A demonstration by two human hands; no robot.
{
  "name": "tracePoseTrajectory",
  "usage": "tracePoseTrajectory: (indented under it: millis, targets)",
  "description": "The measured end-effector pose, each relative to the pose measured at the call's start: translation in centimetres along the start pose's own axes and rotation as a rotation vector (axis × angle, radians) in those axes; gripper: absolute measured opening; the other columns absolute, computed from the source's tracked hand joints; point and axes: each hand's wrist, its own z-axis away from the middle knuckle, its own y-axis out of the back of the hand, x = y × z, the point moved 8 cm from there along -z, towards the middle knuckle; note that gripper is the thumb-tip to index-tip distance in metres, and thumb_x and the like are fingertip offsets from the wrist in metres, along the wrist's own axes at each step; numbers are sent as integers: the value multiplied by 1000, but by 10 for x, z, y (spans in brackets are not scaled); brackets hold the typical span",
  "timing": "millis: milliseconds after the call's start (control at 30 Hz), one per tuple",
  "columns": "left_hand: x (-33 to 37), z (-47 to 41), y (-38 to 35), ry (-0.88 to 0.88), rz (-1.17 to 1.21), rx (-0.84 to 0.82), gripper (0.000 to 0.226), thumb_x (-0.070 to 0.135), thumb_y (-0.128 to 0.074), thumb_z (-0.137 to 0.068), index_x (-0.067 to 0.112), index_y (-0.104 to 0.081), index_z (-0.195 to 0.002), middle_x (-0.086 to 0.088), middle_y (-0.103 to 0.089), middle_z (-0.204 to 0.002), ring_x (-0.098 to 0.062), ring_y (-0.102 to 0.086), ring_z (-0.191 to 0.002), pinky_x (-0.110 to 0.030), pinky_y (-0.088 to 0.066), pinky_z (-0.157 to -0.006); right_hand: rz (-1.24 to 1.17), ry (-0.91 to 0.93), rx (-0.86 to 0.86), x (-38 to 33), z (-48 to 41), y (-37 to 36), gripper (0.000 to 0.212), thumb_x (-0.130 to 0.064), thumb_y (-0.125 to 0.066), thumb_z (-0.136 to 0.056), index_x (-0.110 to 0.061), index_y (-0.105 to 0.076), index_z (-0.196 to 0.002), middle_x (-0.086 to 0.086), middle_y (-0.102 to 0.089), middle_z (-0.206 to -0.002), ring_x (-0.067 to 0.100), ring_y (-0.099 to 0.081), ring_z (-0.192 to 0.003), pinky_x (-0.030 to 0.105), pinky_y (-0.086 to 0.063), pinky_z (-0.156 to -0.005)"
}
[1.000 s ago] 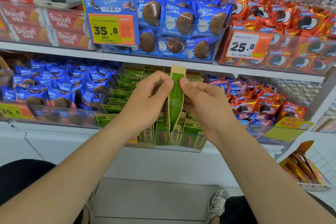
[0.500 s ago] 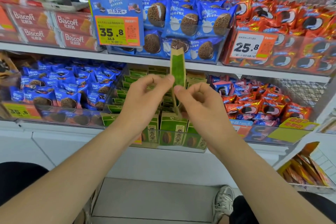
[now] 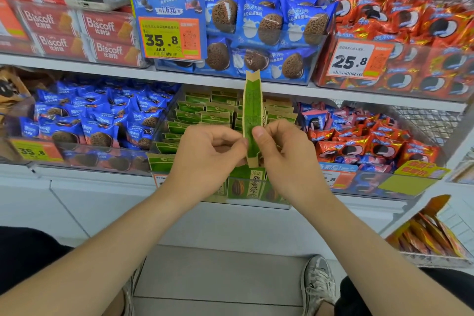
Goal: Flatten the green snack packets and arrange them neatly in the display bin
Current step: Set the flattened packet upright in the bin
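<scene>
A green and tan snack packet (image 3: 252,110) stands upright, seen edge-on, in front of the lower shelf. My left hand (image 3: 207,159) pinches its lower left side and my right hand (image 3: 284,159) pinches its lower right side, thumbs near the middle. Behind and below them is the clear display bin (image 3: 272,204) with several green packets (image 3: 205,117) lying in rows at the back and standing upright at the front. The hands hide part of the front row.
Blue cookie packets (image 3: 89,123) fill the bin to the left, red ones (image 3: 372,141) the bin to the right. The upper shelf holds Biscoff boxes (image 3: 102,31), blue packets and price tags (image 3: 168,38). A box of orange packets (image 3: 431,236) sits low right. My shoe (image 3: 318,282) rests on the floor.
Both hands have slid down the packet from its middle to its lower part, so more of the packet now sticks up above my fingers. The packet stays upright between them.
</scene>
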Motion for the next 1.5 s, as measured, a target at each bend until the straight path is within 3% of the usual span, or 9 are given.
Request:
tracePoseTrajectory:
  millis: [300, 433, 567, 733, 967, 1067, 1233, 1400, 1500]
  targets:
    - [-8, -10, 8, 30, -40, -29, 9, 15, -75, -98, 18, -83, -101, 2, -82, -95, -18, -81, -89, -44, -65, -88, -348, -124, -28, 10, 0, 4, 23, -29, -68, -103, -9, -76, -94, 16, -78, -91, 41, -75, -89, 61, -63, -80]
    - [-12, -10, 5, 71, 20, -68, 10, 9, -71, -100, 10, -81, -102, -7, -82, -99, -22, -80, -95, -43, -66, -88, -493, -244, -66, 12, 4, 1, 25, -29, -74, -97, -5, -74, -103, 13, -79, -101, 29, -77, -91, 39, -66, -78]
    - [-11, -8, 2, 127, 194, -111, 11, 2, -66, -101, 0, -77, -101, -19, -79, -104, -31, -79, -100, -41, -65, -89, -618, -417, -45, 21, 6, 3, 65, -47, -84, -77, -28, -59, -134, 8, -75, -120, 20, -76, -103, 23, -60, -69]
    - [-15, -5, 1, 193, 282, -183, 10, 8, -69, -99, 0, -75, -95, -27, -76, -107, -40, -76, -103, -43, -64, -89, -619, -409, -143, 8, 7, -2, 27, -30, -64, -105, -21, -66, -131, 2, -80, -112, 24, -78, -103, 42, -66, -84]
    - [-14, -5, -4, 250, 238, -222, 28, 6, -68, -100, 10, -71, -128, -12, -81, -108, -30, -80, -98, -37, -66, -81, -518, -372, 29, 12, 7, 9, 32, -31, -77, -96, -21, -69, -126, 7, -81, -104, 28, -80, -91, 52, -67, -77]
    - [-16, -7, 0, 272, 268, -179, 27, 3, -64, -102, 8, -72, -128, -11, -81, -110, -29, -80, -100, -36, -66, -81, -826, -521, -60, 17, 8, -2, 32, -36, -58, -108, -13, -78, -116, 11, -80, -107, 26, -79, -93, 45, -65, -83]
    - [-17, -11, 11, 272, 331, -105, 24, 5, -63, -103, 10, -73, -123, -12, -82, -108, -27, -80, -97, -30, -65, -75, -1071, -697, -201, 23, 16, -21, 23, -19, -63, -104, -7, -77, -119, 10, -79, -113, 18, -74, -92, 26, -63, -76]
    - [-7, -9, 21, 175, 162, 20, 31, 13, -69, -101, 15, -55, -128, -7, -82, -106, -23, -81, -93, -39, -67, -75, -806, -442, -53, 18, 11, -2, 16, -7, -65, -102, 0, -76, -110, 15, -81, -104, 29, -79, -97, 36, -66, -79]
    - [3, -2, 7, 51, 34, -116, 56, 41, -78, -94, 33, -47, -140, 9, -77, -122, -16, -78, -102, -41, -65, -84, -586, -237, 67, 2, 10, 13, 7, -7, -75, -95, -4, -80, -100, 12, -82, -92, 29, -81, -87, 38, -67, -75]
